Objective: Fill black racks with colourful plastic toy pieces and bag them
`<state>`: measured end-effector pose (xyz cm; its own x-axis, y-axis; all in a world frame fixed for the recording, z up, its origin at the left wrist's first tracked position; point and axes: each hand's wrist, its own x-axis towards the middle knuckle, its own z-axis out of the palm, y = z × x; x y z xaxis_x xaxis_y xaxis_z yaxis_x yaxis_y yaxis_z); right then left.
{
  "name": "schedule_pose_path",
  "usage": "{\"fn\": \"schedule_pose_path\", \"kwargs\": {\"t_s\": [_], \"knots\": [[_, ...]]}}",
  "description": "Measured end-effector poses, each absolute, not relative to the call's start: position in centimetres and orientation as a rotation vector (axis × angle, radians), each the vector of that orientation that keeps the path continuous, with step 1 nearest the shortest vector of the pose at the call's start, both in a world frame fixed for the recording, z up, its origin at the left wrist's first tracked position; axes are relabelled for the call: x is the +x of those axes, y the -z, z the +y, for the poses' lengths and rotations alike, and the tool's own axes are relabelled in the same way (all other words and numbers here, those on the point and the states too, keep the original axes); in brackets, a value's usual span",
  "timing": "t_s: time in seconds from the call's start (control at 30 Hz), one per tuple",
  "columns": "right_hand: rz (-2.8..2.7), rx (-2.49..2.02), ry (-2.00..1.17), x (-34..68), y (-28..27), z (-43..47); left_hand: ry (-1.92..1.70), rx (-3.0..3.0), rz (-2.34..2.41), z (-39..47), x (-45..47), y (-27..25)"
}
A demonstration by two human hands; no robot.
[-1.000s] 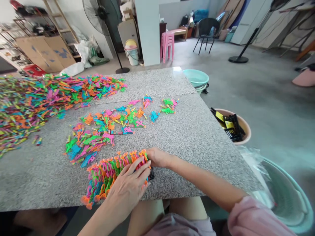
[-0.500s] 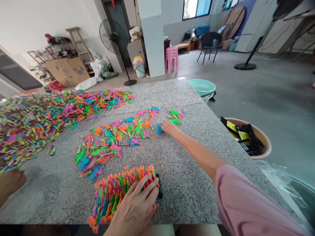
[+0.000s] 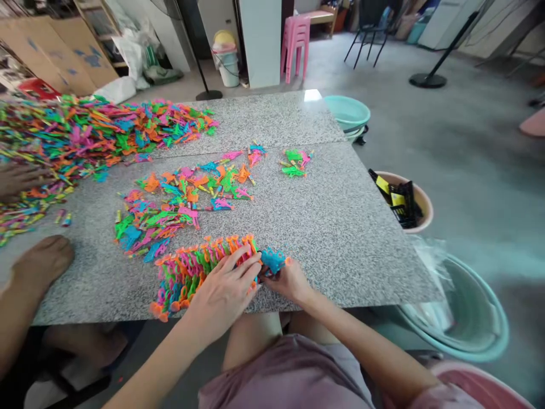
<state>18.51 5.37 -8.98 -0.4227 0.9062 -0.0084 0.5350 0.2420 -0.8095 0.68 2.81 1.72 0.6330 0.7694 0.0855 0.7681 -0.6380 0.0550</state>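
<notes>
A packed row of small bright plastic toy guns (image 3: 191, 267) with orange ends lies near the table's front edge. My left hand (image 3: 225, 287) rests over its right part, fingers bent over the end of the row and gripping it. At that same end, my right hand (image 3: 292, 281) pinches a blue toy gun (image 3: 272, 260) between thumb and fingers. The black holder under the row is mostly hidden by my hands. Behind the row lies a loose spread of mixed toy guns (image 3: 187, 196), with a small green and pink group (image 3: 294, 162) farther right.
A large heap of toy guns (image 3: 140, 128) covers the table's far left. Another person's hand (image 3: 45, 258) rests at the left, and a second hand (image 3: 19, 180) touches the heap. Basins stand along the right edge, including a beige one (image 3: 426, 213) holding black racks.
My right hand has come back from the far loose pieces to the row's right end, bringing the blue toy gun. My left hand stays on the row. The view has tilted down.
</notes>
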Motion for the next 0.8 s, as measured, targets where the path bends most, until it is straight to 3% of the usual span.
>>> {"fn": "schedule_pose_path", "kwargs": {"t_s": [0.33,0.5,0.6,0.63,0.73,0.8], "knots": [[-2.455,-1.605,-0.883,16.5,5.9,5.3,-0.209,2.728,1.423,2.8,0.6,-1.5],[-2.52,-1.47,-0.936,16.5,6.0,4.7,-0.131,2.796,1.48,3.3,1.0,-1.0],[-2.545,-1.293,-1.028,19.1,6.2,9.3,-0.185,2.89,1.509,3.2,1.0,-0.4],[-2.525,-1.339,-0.96,20.3,6.0,11.9,-0.216,2.922,1.511,3.1,1.0,-0.2],[-2.273,-1.896,-0.359,23.7,4.6,21.5,-0.322,3.016,1.51,3.0,0.6,0.5],[-2.228,-1.994,-0.258,25.1,3.6,27.3,-0.371,3.07,1.498,3.0,0.2,0.9]]}}
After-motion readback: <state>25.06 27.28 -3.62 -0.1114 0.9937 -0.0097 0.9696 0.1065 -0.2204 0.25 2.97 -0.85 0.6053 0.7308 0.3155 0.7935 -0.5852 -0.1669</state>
